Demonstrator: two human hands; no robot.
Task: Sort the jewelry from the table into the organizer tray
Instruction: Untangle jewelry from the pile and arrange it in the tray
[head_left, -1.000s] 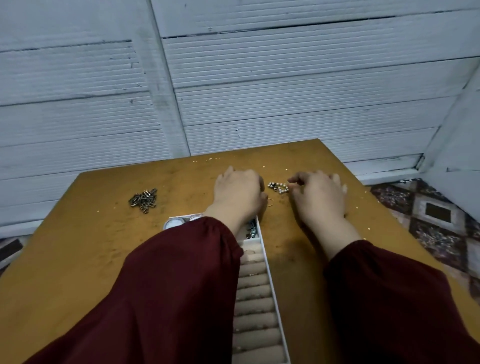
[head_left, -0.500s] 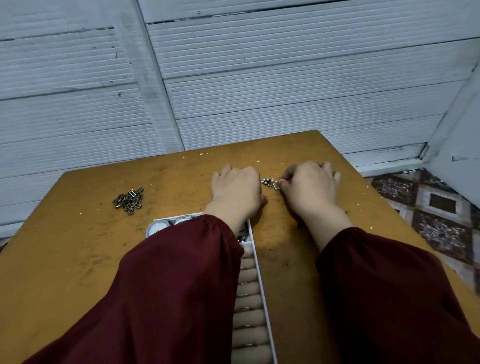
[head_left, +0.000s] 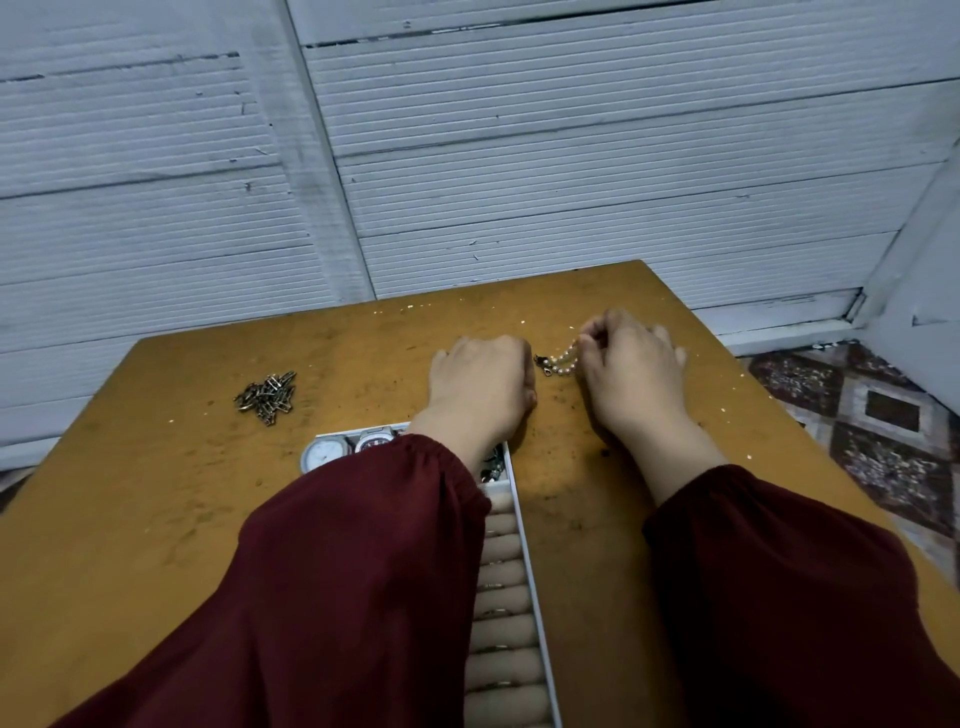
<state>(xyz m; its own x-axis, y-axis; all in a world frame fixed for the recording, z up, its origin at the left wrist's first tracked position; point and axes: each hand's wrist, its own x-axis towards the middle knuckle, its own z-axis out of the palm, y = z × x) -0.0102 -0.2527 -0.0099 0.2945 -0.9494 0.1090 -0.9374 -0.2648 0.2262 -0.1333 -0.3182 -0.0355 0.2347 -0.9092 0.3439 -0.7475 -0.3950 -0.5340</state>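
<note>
A white organizer tray (head_left: 525, 540) lies on the wooden table (head_left: 156, 493), mostly hidden under my left sleeve. Its right column holds beige ring rolls (head_left: 501, 603), and two watches (head_left: 345, 447) show at its far end. My right hand (head_left: 631, 374) pinches a pearl bracelet (head_left: 558, 361) with a small clasp, which hangs out to the left of the fingers just above the table. My left hand (head_left: 480, 387) rests curled on the table beside the bracelet; what lies under its fingers is hidden.
A pile of small dark metal clips (head_left: 266, 396) lies on the table at the far left. A white slatted wall (head_left: 467, 156) rises right behind the table. Patterned floor (head_left: 883, 415) shows past the table's right edge.
The pearl bracelet lay on the table between my hands; my right hand has closed on it and drawn it to the right. My left hand has hardly moved.
</note>
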